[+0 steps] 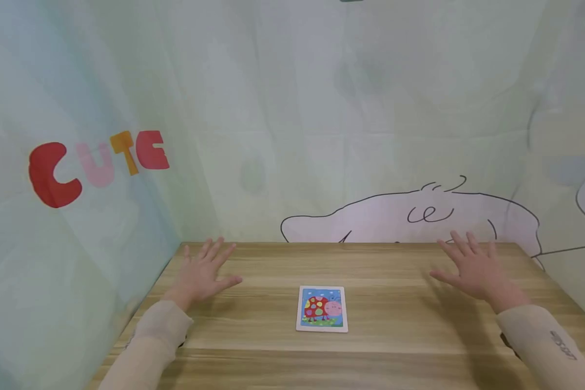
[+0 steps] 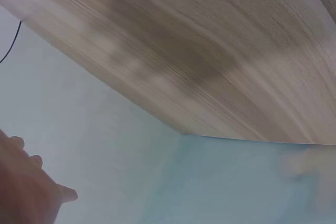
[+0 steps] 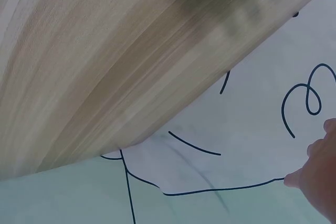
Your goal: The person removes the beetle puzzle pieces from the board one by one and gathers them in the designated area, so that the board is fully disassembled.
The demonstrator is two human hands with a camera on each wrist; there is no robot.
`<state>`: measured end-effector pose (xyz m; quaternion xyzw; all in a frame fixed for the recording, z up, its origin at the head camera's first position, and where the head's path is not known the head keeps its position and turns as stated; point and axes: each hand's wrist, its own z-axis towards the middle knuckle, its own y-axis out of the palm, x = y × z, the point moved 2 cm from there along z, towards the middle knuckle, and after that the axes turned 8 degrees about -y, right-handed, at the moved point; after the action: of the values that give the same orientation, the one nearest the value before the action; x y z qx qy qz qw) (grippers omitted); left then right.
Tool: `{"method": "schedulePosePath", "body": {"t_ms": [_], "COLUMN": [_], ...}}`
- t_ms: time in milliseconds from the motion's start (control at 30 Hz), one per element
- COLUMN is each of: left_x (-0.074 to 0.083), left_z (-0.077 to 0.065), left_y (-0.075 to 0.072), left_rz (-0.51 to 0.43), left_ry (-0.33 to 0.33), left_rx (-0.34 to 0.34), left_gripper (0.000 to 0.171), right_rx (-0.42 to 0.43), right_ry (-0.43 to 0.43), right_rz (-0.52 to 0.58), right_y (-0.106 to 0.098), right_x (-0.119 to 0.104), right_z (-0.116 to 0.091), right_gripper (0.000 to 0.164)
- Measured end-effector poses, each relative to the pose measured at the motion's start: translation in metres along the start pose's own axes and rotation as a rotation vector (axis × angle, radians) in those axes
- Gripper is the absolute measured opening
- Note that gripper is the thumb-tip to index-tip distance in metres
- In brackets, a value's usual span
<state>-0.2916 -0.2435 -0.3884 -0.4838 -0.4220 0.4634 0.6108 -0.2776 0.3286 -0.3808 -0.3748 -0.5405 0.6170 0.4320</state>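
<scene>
A white-bordered picture card or small puzzle (image 1: 322, 309) with a red spotted ladybug on blue lies flat near the middle of the wooden table. To its left, my left hand (image 1: 202, 275) hovers with fingers spread, holding nothing. On the opposite side my right hand (image 1: 475, 268) is likewise spread over the table, well apart from the card, and a shadow falls beneath it. Only part of the left hand (image 2: 31, 182) enters the left wrist view at the lower left. In the right wrist view, the right hand (image 3: 317, 177) shows at the right edge.
The wooden table (image 1: 273, 363) ends at the back and left against a hanging pale cloth (image 1: 322, 135). Printed on the cloth are the letters CUTE (image 1: 151, 150) and a line-drawn cartoon animal (image 1: 380, 216). Beige sleeves (image 1: 148, 336) cover both forearms.
</scene>
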Motion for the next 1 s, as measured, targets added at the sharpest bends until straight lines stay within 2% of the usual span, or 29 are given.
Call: {"method": "schedulePosePath", "body": {"t_ms": [367,600,833,1000], "left_x": [0.007,0.014,0.038,0.064], "left_z": [0.003,0.002,-0.004,-0.01], "left_y": [0.005,0.005,0.016,0.026], "left_rz": [-0.062,-0.073,-0.227,-0.252], "left_ry": [0.002,0.001,-0.017,-0.043], "left_rx": [-0.045,-0.028,-0.006,-0.036], "left_gripper": [0.085,0.085,0.087,0.085], "right_rx": [0.016,0.008,0.015,0.039], "right_ry": [-0.023,-0.034,-0.11,-0.161], "right_rz": [-0.021,-0.01,0.069,0.135], "right_y": [0.001,-0.004,-0.014,-0.014], "right_x": [-0.002,-0.014,-0.046,-0.077], "right_z": [0.003,0.01,0.027,0.039], "right_gripper": [0.088,0.089,0.088,0.087]}}
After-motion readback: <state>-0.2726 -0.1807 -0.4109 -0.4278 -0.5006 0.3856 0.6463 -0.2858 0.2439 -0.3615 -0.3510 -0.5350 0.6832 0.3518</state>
